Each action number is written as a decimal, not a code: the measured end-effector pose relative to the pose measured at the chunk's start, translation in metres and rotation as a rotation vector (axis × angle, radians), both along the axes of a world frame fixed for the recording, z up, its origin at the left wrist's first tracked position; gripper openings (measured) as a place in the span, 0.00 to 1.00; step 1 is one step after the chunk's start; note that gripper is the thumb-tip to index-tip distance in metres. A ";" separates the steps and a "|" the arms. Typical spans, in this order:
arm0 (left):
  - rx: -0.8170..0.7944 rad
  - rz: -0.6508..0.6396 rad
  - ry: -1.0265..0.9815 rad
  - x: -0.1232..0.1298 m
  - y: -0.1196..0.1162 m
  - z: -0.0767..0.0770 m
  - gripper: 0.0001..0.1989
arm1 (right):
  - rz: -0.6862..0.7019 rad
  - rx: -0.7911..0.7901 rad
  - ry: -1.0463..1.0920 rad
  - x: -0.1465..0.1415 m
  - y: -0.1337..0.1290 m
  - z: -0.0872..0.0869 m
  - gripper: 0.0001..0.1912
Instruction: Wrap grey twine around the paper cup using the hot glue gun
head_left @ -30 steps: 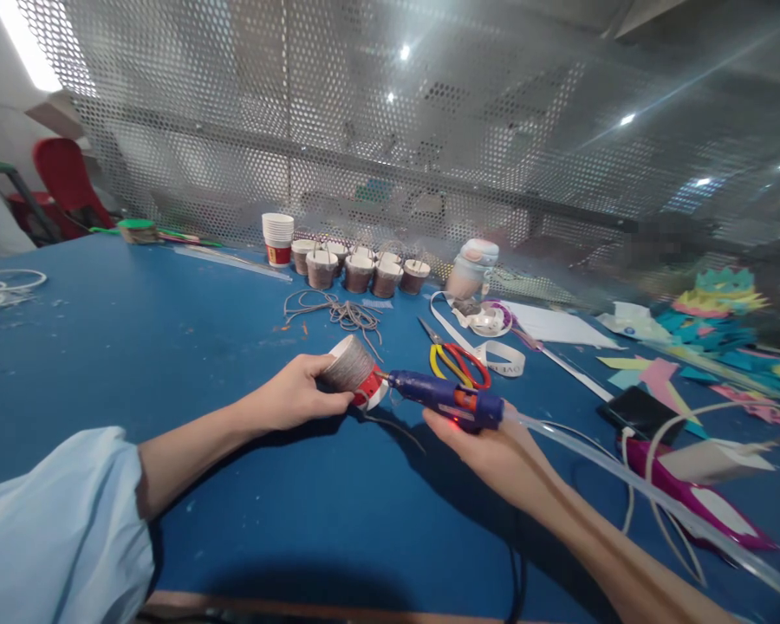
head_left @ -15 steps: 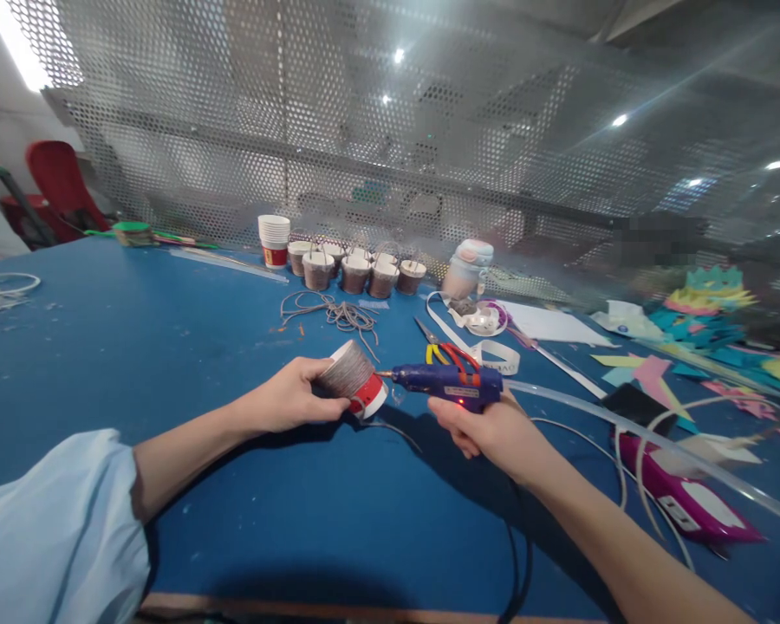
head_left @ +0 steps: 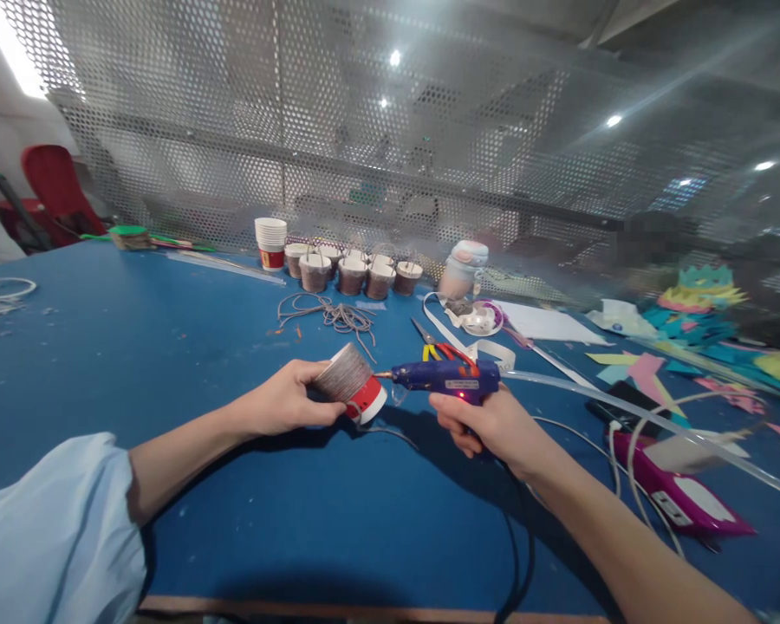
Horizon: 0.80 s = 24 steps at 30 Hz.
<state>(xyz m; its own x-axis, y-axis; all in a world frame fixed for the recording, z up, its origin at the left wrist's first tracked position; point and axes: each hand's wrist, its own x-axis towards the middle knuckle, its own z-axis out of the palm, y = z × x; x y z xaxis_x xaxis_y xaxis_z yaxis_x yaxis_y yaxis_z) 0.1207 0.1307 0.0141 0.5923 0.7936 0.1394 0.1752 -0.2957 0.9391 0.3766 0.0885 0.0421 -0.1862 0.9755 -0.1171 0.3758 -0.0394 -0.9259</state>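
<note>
My left hand [head_left: 292, 397] grips a paper cup [head_left: 367, 399] tilted on its side above the table. Grey cord [head_left: 344, 374] is wound round much of the cup, leaving a red and white band bare at one end. A loose tail of the cord [head_left: 393, 434] trails from the cup to the right. In my right hand [head_left: 481, 423] is a blue glue gun [head_left: 445, 378] with its red light lit. Its nozzle points left, at or very near the cup's red band; contact cannot be told. A clear glue stick [head_left: 559, 382] extends from the gun's back.
Several cord-wrapped cups [head_left: 352, 276] stand at the back beside a stack of paper cups [head_left: 271, 244]. Tangled grey cord [head_left: 341, 316] lies before them. Pliers [head_left: 432, 340], white ribbon [head_left: 494, 351], a jar [head_left: 464, 269] and a magenta power strip [head_left: 682, 494] are to the right.
The cup has turned slightly in my left hand, and the cord tail has shifted with it. The glue gun stays close to the cup. The view has shifted a little.
</note>
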 end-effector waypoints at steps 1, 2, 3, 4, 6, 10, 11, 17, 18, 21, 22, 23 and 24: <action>0.003 0.005 -0.002 0.000 0.000 0.000 0.13 | -0.010 0.002 0.006 0.000 0.000 0.000 0.22; 0.005 0.012 -0.002 0.000 0.000 0.000 0.12 | -0.022 0.005 0.011 0.000 0.000 0.001 0.22; 0.007 0.020 0.000 0.000 0.000 0.000 0.12 | -0.033 0.010 0.014 0.000 -0.001 0.001 0.22; 0.008 0.028 0.002 0.000 0.000 0.000 0.12 | -0.039 0.015 0.017 0.000 -0.002 0.002 0.22; 0.007 0.034 0.007 0.000 0.000 0.000 0.13 | -0.026 0.016 0.020 -0.001 -0.003 0.003 0.22; 0.005 0.014 0.006 0.000 0.000 0.000 0.13 | 0.043 -0.007 0.006 -0.001 -0.004 0.003 0.21; 0.002 0.010 0.004 0.000 0.000 0.000 0.13 | 0.040 -0.009 0.003 -0.001 -0.004 0.003 0.21; -0.001 0.000 -0.021 -0.001 0.000 -0.002 0.11 | -0.041 -0.009 -0.009 0.002 0.004 -0.001 0.22; -0.002 0.001 -0.025 -0.001 0.000 -0.003 0.10 | -0.050 0.004 -0.025 0.003 0.005 -0.002 0.23; -0.016 0.003 -0.028 -0.001 0.000 -0.004 0.10 | -0.103 0.083 -0.084 0.003 0.013 -0.010 0.23; -0.025 0.007 -0.028 -0.001 0.000 -0.004 0.10 | -0.128 0.100 -0.093 0.002 0.016 -0.013 0.23; -0.036 0.013 -0.026 0.000 0.000 -0.004 0.10 | -0.150 0.104 -0.100 0.001 0.019 -0.017 0.23; -0.046 0.025 -0.025 0.001 0.000 -0.003 0.10 | -0.166 0.102 -0.109 0.000 0.022 -0.020 0.23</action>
<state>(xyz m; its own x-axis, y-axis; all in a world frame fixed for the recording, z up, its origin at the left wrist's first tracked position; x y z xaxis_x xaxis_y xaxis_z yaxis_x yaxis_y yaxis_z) 0.1215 0.1304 0.0107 0.5693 0.8138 0.1171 0.1586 -0.2484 0.9556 0.3763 0.1107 0.0217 -0.0132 0.9995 -0.0273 0.4696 -0.0179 -0.8827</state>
